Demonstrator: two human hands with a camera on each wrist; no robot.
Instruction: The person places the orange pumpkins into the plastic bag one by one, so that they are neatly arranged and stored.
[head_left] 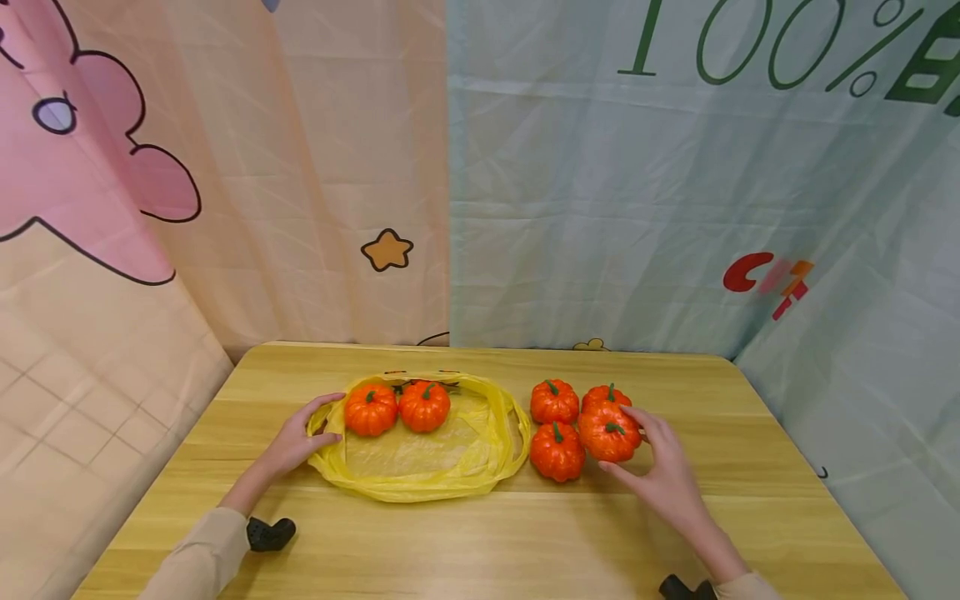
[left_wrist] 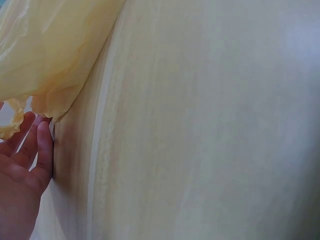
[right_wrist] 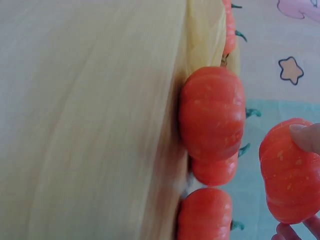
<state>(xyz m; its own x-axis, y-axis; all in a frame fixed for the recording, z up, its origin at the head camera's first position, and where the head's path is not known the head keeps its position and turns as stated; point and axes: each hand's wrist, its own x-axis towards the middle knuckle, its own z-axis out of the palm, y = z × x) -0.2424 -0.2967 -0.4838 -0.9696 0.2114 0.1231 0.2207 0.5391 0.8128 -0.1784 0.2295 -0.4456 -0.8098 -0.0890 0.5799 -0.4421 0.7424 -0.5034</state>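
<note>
A yellow plastic bag (head_left: pixel 420 492) lies spread on the table, its mouth facing up. Inside it, two small orange-red pumpkins (head_left: pixel 425 407) sit side by side at the back left. My left hand (head_left: pixel 297 439) holds the bag's left rim, its thumb and fingers spread along the edge; in the left wrist view the fingertips are partly behind the plastic. Another pumpkin (right_wrist: pixel 287 172) is gripped between thumb and fingers of my right hand (head_left: pixel 663 475), above the table. Close by, to the right of the bag, stand three more pumpkins (head_left: pixel 557 452), one partly covered by the held one.
The wooden table (head_left: pixel 465 554) reaches back to hanging printed cloths (head_left: pixel 585 208), with more cloth at both sides. Black devices (head_left: pixel 272 534) are worn at both wrists. In the right wrist view, pumpkins (right_wrist: pixel 212 115) stand close beside the bag.
</note>
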